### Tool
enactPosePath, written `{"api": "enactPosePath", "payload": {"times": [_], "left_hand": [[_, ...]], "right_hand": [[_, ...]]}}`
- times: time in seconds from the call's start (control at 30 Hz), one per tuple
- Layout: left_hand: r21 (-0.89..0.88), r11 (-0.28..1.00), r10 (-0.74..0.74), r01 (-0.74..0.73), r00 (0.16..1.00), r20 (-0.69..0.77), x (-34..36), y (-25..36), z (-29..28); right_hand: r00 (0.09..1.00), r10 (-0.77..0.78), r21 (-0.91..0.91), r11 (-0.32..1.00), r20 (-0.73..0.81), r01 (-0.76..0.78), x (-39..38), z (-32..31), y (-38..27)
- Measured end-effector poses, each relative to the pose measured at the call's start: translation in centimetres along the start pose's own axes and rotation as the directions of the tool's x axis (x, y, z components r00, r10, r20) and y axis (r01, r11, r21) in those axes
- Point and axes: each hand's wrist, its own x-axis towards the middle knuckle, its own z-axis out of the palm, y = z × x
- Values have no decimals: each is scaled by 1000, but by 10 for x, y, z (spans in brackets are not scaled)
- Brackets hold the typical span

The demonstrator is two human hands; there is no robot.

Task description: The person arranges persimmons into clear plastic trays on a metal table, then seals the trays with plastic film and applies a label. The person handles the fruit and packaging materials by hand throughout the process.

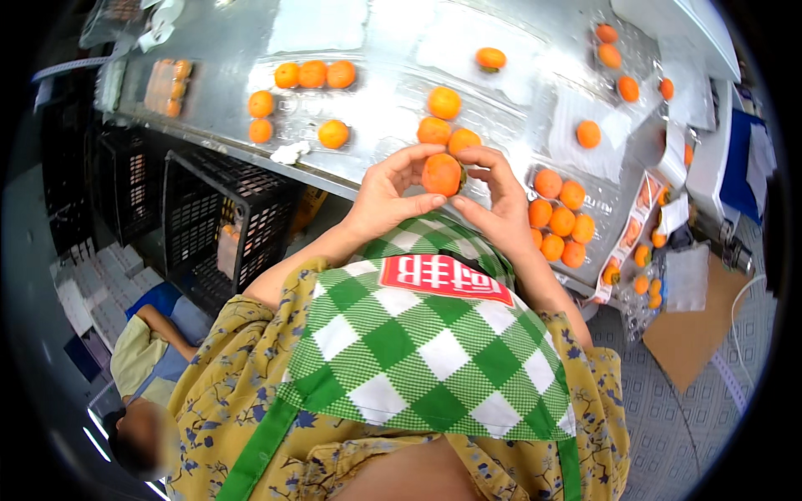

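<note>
Between my two hands, over the table's near edge, is an orange persimmon [441,174] with its leafy cap turned to the right. My left hand [386,190] grips its left side with bent fingers and thumb. From the other side my right hand [499,199] curls round the cap side, its thumb low by the fruit. Just beyond the fingertips lie three persimmons [444,103] in a transparent plastic tray. To the right, another transparent tray holds several persimmons [562,221] in close rows. A part-filled tray with several persimmons [313,74] lies to the left.
The metal table [217,138] also bears loose persimmons [490,58] and white sheets [313,25]. A roll of printed labels [632,225] hangs at the right edge. Black crates [225,225] stand below on the left, near a person [154,355]. Cardboard [693,321] lies on the floor.
</note>
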Motion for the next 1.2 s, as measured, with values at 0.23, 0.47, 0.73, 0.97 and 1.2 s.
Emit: {"api": "enactPosePath", "payload": {"times": [0.23, 0.47, 0.73, 0.97, 1.2], "left_hand": [[794, 606, 465, 49, 789, -403, 1, 6, -121], [855, 505, 536, 120, 733, -419, -3, 5, -145], [595, 802, 401, -48, 782, -477, 1, -5, -131], [-8, 993, 104, -118, 902, -419, 4, 0, -102], [551, 834, 384, -16, 735, -560, 5, -10, -183]], "right_hand": [[990, 78, -267, 958, -120, -108, 0, -5, 9], [991, 104, -337, 933, -81, -126, 1, -2, 16], [993, 108, -334, 935, -47, -117, 3, 3, 11], [994, 109, -251, 962, -12, -109, 4, 11, 13], [991, 125, -235, 963, -44, -132, 3, 7, 15]]}}
